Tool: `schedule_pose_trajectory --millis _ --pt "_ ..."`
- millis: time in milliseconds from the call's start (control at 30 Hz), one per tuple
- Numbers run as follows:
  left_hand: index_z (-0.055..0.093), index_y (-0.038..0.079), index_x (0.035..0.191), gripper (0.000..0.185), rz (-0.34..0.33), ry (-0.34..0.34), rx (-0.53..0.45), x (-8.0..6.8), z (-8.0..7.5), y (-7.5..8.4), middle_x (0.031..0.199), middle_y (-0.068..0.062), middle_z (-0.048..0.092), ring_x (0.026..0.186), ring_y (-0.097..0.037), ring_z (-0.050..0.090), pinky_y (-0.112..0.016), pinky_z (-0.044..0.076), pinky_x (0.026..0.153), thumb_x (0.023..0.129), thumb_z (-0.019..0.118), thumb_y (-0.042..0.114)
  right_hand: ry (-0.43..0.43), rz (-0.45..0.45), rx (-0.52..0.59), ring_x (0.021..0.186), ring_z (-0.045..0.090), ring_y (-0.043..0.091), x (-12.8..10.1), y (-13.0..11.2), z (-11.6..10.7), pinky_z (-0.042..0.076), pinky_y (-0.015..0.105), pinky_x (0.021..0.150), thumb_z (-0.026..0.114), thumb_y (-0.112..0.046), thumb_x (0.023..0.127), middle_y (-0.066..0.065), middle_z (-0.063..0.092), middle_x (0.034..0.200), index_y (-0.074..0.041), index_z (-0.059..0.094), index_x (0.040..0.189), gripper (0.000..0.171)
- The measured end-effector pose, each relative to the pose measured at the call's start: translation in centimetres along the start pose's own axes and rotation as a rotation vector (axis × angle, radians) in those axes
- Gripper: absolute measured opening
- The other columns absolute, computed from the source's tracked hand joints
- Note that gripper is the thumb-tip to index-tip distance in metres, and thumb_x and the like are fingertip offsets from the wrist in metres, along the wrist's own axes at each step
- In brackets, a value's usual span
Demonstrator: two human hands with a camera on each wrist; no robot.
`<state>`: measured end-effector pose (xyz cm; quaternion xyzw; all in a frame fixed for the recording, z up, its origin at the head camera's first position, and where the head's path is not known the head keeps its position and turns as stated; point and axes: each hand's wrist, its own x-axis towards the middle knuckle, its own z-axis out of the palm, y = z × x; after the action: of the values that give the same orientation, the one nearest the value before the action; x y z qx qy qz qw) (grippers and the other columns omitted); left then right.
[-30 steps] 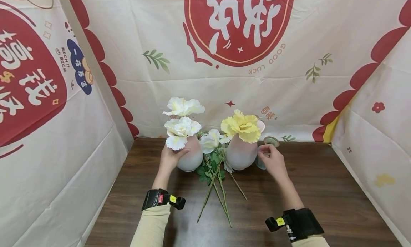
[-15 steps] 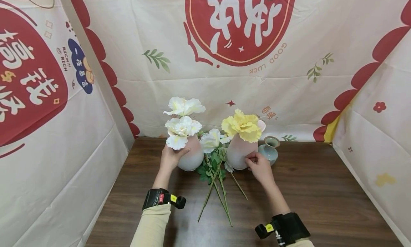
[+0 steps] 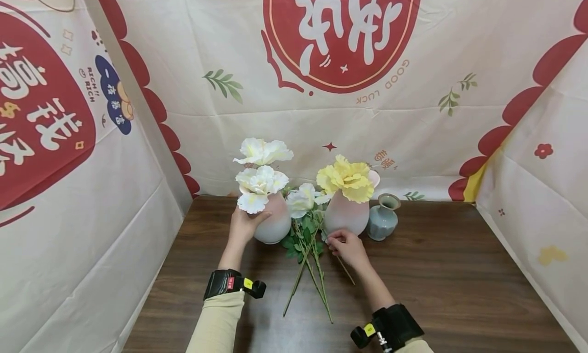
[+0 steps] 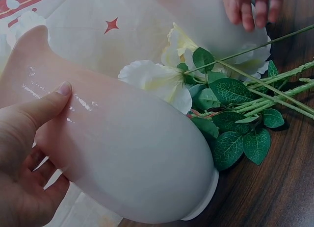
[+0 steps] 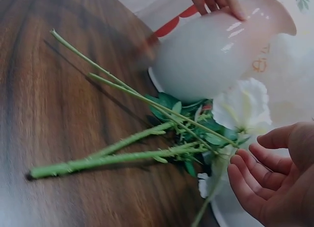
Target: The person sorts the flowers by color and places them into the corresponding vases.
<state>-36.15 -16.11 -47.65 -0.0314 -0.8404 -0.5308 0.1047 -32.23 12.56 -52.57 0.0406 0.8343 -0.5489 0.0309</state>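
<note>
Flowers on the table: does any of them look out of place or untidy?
Yes. Several loose flowers lie flat on the table between the two pink vases, stems crossing, while others stand in vases. The right hand hovers over them; the left hand holds the left vase.

Right hand (image 3: 347, 247) moved — small vase (image 3: 383, 218) to stems (image 3: 317, 271).

Pink-white vases (image 3: 273, 225), yellow flower (image 3: 345, 179), celadon vase (image 3: 382, 221), dark wood-grain table (image 3: 459, 281).
</note>
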Motion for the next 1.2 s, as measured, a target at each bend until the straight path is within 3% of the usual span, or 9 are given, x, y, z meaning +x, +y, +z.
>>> schedule_pose_trajectory --millis 300,567,967,1200 --pt "0.035 0.010 0.142 0.080 -0.003 0.004 0.002 0.0 0.1 -0.1 0.141 -0.013 0.045 0.130 -0.029 0.043 -0.047 0.037 0.106 0.078 0.077 0.034 -0.136 0.162 0.225 0.103 0.061 0.038 0.8 0.2 1.8 0.055 0.041 0.084 0.050 -0.010 0.097 0.030 0.058 0.117 0.011 0.052 0.123 0.034" --pt "0.036 0.012 0.143 0.080 -0.006 -0.006 -0.008 0.0 0.1 0.0 0.142 -0.011 0.045 0.130 -0.027 0.043 -0.045 0.038 0.106 0.078 0.076 0.035 -0.161 0.247 0.357 0.114 0.057 0.036 1.2 0.5 3.2 0.049 0.042 0.095 0.049 -0.010 0.097 0.029 0.054 0.125 0.009 0.048 0.130 0.038" --pt "0.036 0.012 0.142 0.079 -0.009 -0.006 -0.019 -0.1 0.0 0.0 0.141 -0.011 0.046 0.129 -0.027 0.045 -0.045 0.040 0.104 0.078 0.077 0.033 -0.160 0.247 0.459 0.114 0.056 0.035 1.6 0.8 4.3 0.051 0.039 0.092 0.048 -0.006 0.097 0.030 0.053 0.126 0.010 0.038 0.136 0.044" --pt "0.036 0.013 0.142 0.078 -0.014 -0.006 -0.014 -0.1 0.1 -0.1 0.140 -0.010 0.046 0.129 -0.026 0.044 -0.045 0.039 0.105 0.078 0.076 0.034 -0.105 0.246 0.487 0.092 0.066 0.021 1.4 0.9 4.7 0.056 0.033 0.080 0.051 -0.005 0.095 0.027 0.060 0.115 0.009 0.042 0.134 0.042"
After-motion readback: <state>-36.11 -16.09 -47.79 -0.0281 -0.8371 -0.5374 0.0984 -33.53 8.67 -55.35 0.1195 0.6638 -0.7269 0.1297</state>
